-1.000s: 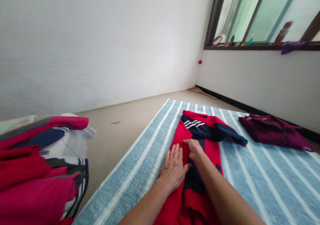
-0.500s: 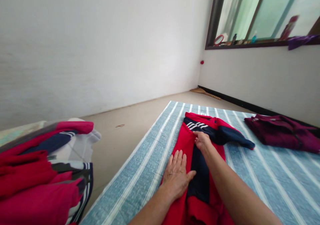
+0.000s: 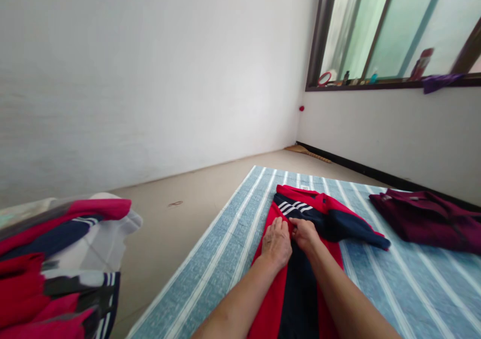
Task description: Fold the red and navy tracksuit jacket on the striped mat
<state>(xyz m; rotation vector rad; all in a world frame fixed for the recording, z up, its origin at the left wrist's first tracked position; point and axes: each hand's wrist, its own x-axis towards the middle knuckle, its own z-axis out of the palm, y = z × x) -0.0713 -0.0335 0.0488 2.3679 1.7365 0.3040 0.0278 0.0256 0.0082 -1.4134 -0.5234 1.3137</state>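
Observation:
A red and navy track jacket [image 3: 299,299] with white shoulder stripes lies partly folded on a blue-and-white striped sheet [image 3: 210,271]. Its far navy-and-red sleeve stretches out to the right. My left hand [image 3: 277,242] rests on the red sleeve just below the stripes, fingers bent and closed on the cloth. Right beside it, my right hand [image 3: 304,234] pinches the jacket where red meets navy. The two hands nearly touch. What lies under the left fingertips is hidden.
A folded dark purple garment [image 3: 428,218] lies on the sheet to the right. At the left is a heap of red, pink and navy clothes [image 3: 56,279]. A window sill [image 3: 387,84] at upper right holds a mirror and bottles. A thin loop [image 3: 175,204] lies on the floor.
My left hand has slid up the red sleeve toward the stripes and curled from flat to closed beside the right hand. The red cloth end near me has moved out of view.

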